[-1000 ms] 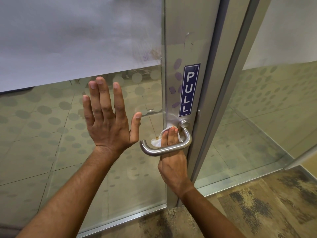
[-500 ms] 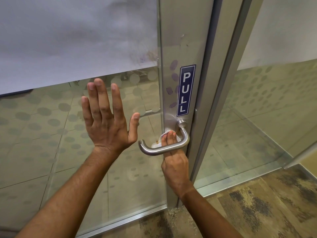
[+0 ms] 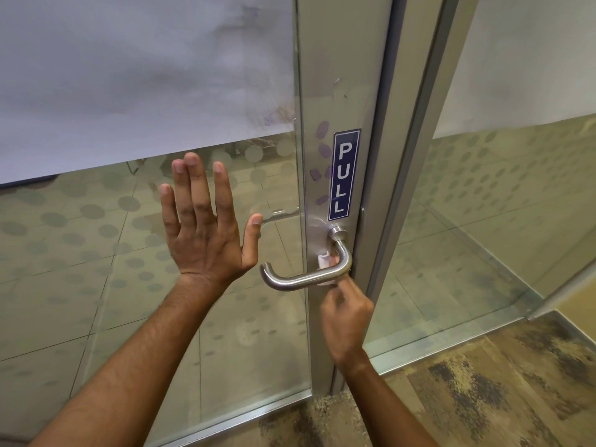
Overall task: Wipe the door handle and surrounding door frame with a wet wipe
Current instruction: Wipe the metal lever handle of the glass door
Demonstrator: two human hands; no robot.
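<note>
A brushed steel lever handle (image 3: 300, 279) juts left from the grey metal door frame (image 3: 338, 91). My right hand (image 3: 346, 321) reaches up from below, behind the lever, and pinches a white wet wipe (image 3: 323, 260) against the frame near the handle's bend. Only a small corner of the wipe shows above the lever. My left hand (image 3: 206, 233) lies flat on the glass pane (image 3: 96, 253) left of the handle, fingers spread, holding nothing.
A blue PULL sign (image 3: 343, 175) is stuck to the frame above the handle. Frosted film (image 3: 129, 75) covers the upper glass. A second glass panel (image 3: 483, 221) stands to the right. Mottled brown carpet (image 3: 483, 398) covers the floor below.
My right hand has slid down and to the right along the frame behind the lever, so less of the wipe shows. My left hand stays flat on the glass.
</note>
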